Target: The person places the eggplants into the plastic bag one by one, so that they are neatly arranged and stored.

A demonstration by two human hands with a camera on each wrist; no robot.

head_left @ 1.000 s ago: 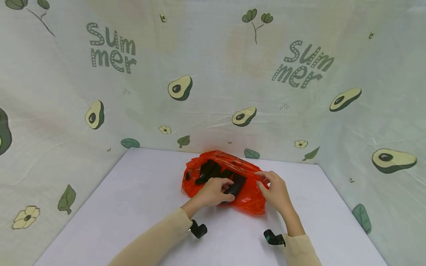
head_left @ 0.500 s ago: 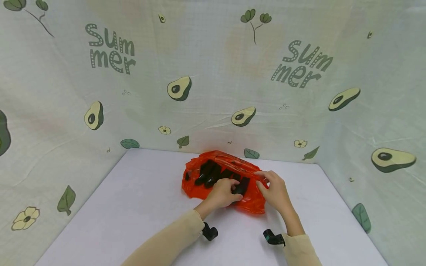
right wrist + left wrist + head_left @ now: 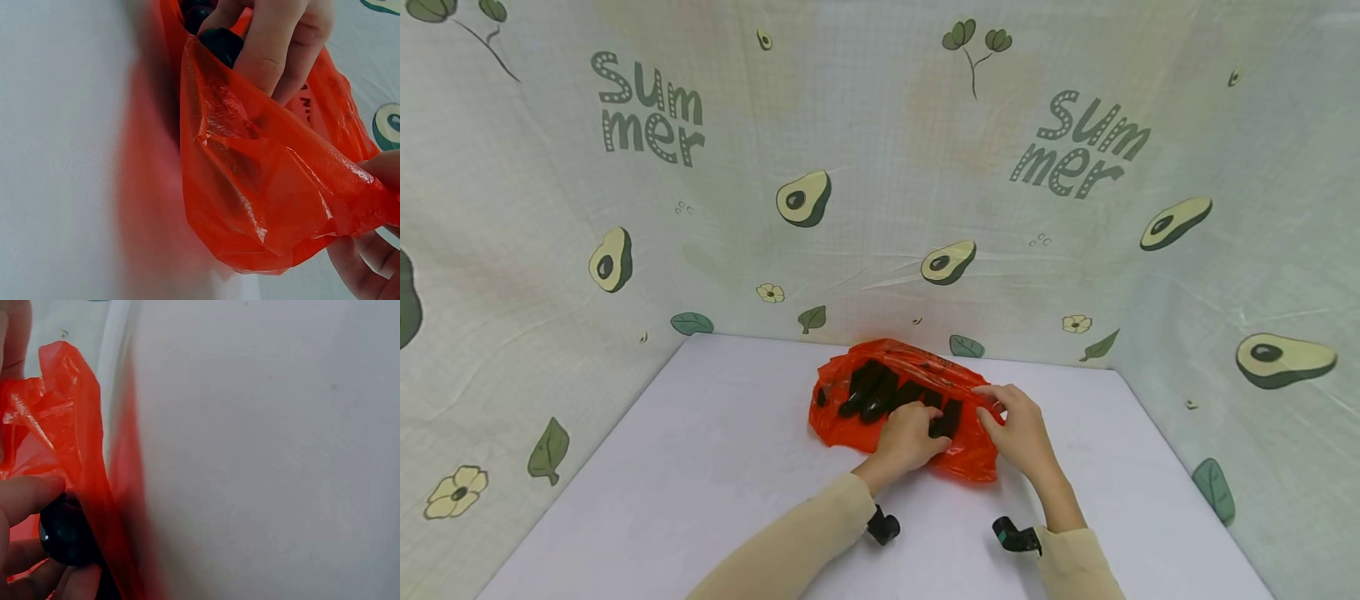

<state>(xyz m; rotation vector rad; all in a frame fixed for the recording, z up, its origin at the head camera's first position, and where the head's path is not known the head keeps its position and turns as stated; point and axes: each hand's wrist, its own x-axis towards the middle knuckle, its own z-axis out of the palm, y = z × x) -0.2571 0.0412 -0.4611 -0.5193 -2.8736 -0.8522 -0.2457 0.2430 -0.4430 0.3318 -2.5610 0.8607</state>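
A thin red plastic bag [image 3: 976, 468] lies at the back of the table with its mouth facing the person. Inside it several dark, glossy, elongated things [image 3: 880, 398] with rounded ends lie side by side. My left hand [image 3: 912, 440] reaches into the opening and grips the rightmost dark oblong thing [image 3: 951, 417]. Its smooth, round near end [image 3: 65, 534] shows between thumb and fingers in the left wrist view; the far part is hidden in the bag. With thumb and fingers, my right hand [image 3: 1021, 425] pinches the bag's right edge, which the right wrist view shows drawn out taut.
The white table [image 3: 715, 433] stretches around the bag. Close behind it hangs a pale cloth [image 3: 865, 150] printed with avocados and lettering, which also walls both sides. A small black camera [image 3: 1018, 535] juts from each wrist.
My left hand has moved right within the bag's mouth along with the dark thing it grips, uncovering more dark things at the left. The right hand keeps its place on the bag.
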